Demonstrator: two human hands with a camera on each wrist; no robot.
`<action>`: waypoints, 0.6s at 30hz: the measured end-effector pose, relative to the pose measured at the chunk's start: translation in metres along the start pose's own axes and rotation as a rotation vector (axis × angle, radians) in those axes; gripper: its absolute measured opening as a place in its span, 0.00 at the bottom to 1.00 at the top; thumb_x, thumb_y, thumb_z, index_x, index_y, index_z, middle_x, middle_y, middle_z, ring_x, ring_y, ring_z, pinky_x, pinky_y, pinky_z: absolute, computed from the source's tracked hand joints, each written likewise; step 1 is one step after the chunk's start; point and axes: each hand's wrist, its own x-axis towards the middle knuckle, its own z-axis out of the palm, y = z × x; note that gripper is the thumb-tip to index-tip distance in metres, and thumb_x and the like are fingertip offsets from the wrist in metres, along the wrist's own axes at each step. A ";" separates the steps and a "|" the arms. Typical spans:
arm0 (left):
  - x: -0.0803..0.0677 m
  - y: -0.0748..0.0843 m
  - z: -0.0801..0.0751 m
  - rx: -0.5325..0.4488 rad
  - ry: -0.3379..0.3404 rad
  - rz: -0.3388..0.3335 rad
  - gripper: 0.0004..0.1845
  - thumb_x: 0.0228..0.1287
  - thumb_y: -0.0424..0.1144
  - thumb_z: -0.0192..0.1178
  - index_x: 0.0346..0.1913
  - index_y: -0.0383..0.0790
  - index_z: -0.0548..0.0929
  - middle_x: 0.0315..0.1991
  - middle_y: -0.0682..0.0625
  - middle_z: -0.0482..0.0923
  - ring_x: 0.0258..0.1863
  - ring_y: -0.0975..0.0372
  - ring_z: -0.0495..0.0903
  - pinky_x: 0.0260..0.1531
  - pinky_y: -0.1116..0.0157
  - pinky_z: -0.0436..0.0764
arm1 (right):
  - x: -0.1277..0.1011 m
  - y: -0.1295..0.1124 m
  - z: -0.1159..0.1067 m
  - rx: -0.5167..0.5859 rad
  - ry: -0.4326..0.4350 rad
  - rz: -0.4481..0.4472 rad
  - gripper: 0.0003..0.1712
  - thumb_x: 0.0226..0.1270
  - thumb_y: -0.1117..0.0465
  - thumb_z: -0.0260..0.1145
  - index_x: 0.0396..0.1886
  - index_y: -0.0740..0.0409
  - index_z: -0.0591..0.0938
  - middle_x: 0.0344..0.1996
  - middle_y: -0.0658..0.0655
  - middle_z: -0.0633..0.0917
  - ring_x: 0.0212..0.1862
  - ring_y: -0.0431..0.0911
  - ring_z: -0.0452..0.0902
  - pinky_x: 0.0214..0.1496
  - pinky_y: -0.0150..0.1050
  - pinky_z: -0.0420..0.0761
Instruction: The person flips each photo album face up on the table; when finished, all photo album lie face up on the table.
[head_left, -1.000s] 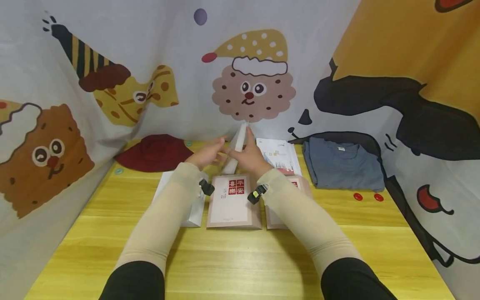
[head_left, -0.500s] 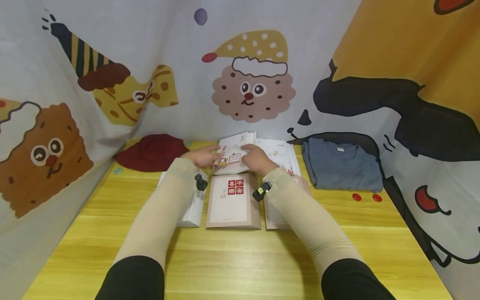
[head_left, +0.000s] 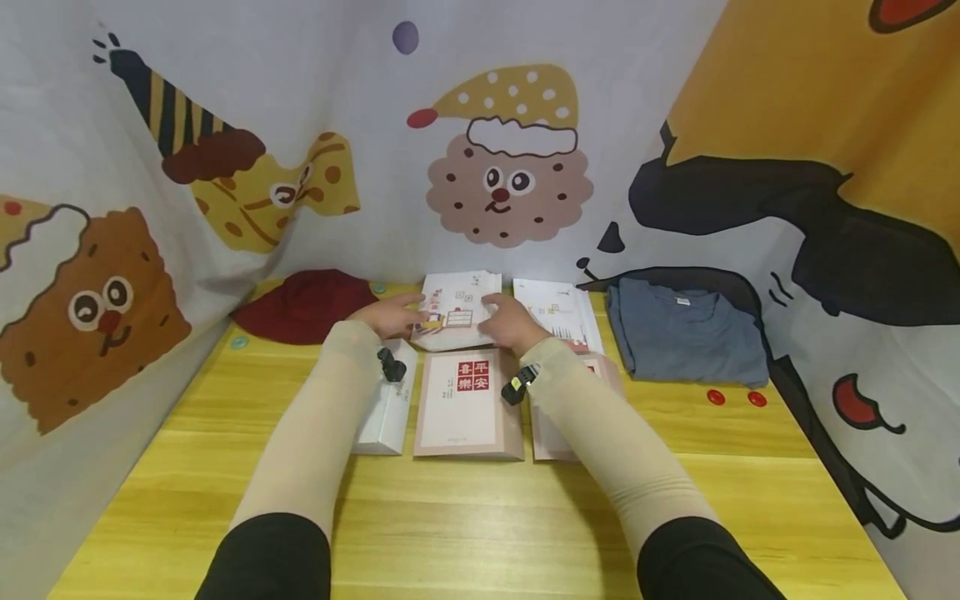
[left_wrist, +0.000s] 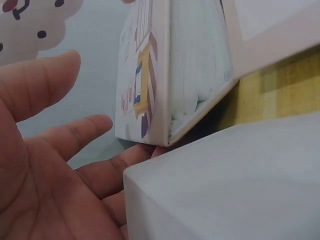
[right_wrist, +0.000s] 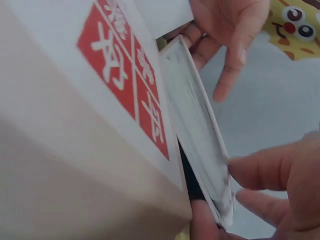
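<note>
Both hands are at the back of the yellow table (head_left: 480, 517) on a white picture book (head_left: 454, 313), which lies almost flat, its near edge slightly raised. My left hand (head_left: 393, 312) is at the book's left edge; in the left wrist view its straight fingers (left_wrist: 100, 172) reach under the book (left_wrist: 150, 75) and the thumb stands apart. My right hand (head_left: 502, 315) takes the right edge; in the right wrist view its thumb and fingers (right_wrist: 265, 172) pinch the book's corner (right_wrist: 200, 130).
A beige book with a red label (head_left: 465, 404) lies just in front, between a white box (head_left: 386, 400) and another beige book (head_left: 558, 425). A second white book (head_left: 558, 310), a red hat (head_left: 307, 304) and a folded blue-grey T-shirt (head_left: 686, 329) line the back.
The white picture book stood upright between the hands a second ago; it has been tipped down and now lies nearly flat at the back. Both hands dropped with it.
</note>
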 end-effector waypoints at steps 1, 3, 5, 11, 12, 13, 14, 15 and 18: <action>0.000 -0.001 0.000 0.000 0.004 -0.002 0.38 0.84 0.48 0.52 0.87 0.46 0.49 0.86 0.41 0.47 0.79 0.46 0.61 0.81 0.46 0.58 | 0.001 0.000 0.001 -0.028 0.024 -0.008 0.39 0.68 0.64 0.69 0.79 0.57 0.69 0.74 0.67 0.73 0.53 0.55 0.82 0.58 0.48 0.84; 0.001 -0.002 -0.001 -0.005 0.010 -0.003 0.38 0.84 0.47 0.52 0.87 0.46 0.49 0.86 0.41 0.46 0.80 0.48 0.59 0.81 0.48 0.57 | 0.002 -0.001 0.003 -0.060 0.047 -0.010 0.39 0.69 0.61 0.69 0.78 0.60 0.70 0.74 0.67 0.73 0.67 0.59 0.76 0.72 0.52 0.76; 0.001 -0.001 -0.001 -0.033 0.011 -0.010 0.38 0.84 0.47 0.52 0.87 0.46 0.49 0.86 0.42 0.46 0.79 0.49 0.60 0.81 0.49 0.58 | 0.002 -0.001 0.004 -0.053 0.036 0.003 0.39 0.70 0.58 0.69 0.79 0.61 0.69 0.75 0.67 0.72 0.75 0.62 0.69 0.79 0.55 0.68; -0.003 0.004 -0.002 -0.127 0.003 0.003 0.37 0.85 0.43 0.51 0.87 0.44 0.47 0.81 0.38 0.57 0.73 0.48 0.68 0.76 0.49 0.68 | 0.001 0.000 0.004 0.042 -0.046 0.048 0.43 0.74 0.52 0.69 0.83 0.56 0.64 0.81 0.64 0.64 0.80 0.61 0.60 0.83 0.57 0.60; -0.003 0.004 -0.002 -0.145 -0.002 0.007 0.37 0.85 0.43 0.50 0.87 0.43 0.46 0.80 0.37 0.59 0.73 0.47 0.69 0.76 0.49 0.68 | 0.000 0.000 0.003 0.051 -0.049 0.046 0.43 0.74 0.52 0.69 0.83 0.55 0.63 0.81 0.64 0.64 0.81 0.61 0.59 0.83 0.57 0.59; -0.004 0.004 -0.002 -0.171 -0.014 0.018 0.37 0.86 0.42 0.49 0.87 0.42 0.45 0.80 0.35 0.60 0.73 0.45 0.69 0.76 0.49 0.68 | 0.000 0.000 0.003 0.060 -0.048 0.047 0.43 0.74 0.52 0.69 0.83 0.55 0.63 0.81 0.63 0.64 0.81 0.61 0.59 0.83 0.58 0.59; -0.004 0.004 -0.002 -0.197 -0.025 0.029 0.37 0.86 0.41 0.47 0.87 0.41 0.44 0.79 0.34 0.60 0.74 0.44 0.69 0.76 0.48 0.68 | 0.000 0.000 0.003 0.061 -0.043 0.046 0.43 0.74 0.51 0.69 0.83 0.54 0.63 0.81 0.63 0.64 0.81 0.61 0.59 0.83 0.58 0.58; -0.005 0.003 -0.003 -0.220 -0.033 0.038 0.37 0.86 0.41 0.47 0.87 0.41 0.43 0.79 0.33 0.60 0.74 0.43 0.69 0.76 0.48 0.68 | -0.001 0.000 0.003 0.062 -0.034 0.043 0.43 0.74 0.51 0.68 0.83 0.54 0.64 0.81 0.63 0.64 0.81 0.61 0.59 0.83 0.58 0.58; -0.008 0.000 -0.006 -0.231 -0.033 0.086 0.36 0.87 0.41 0.45 0.86 0.38 0.43 0.78 0.30 0.61 0.71 0.41 0.70 0.74 0.48 0.72 | -0.004 -0.002 0.003 0.055 -0.006 0.030 0.42 0.74 0.50 0.68 0.82 0.53 0.65 0.80 0.64 0.66 0.80 0.62 0.60 0.82 0.59 0.60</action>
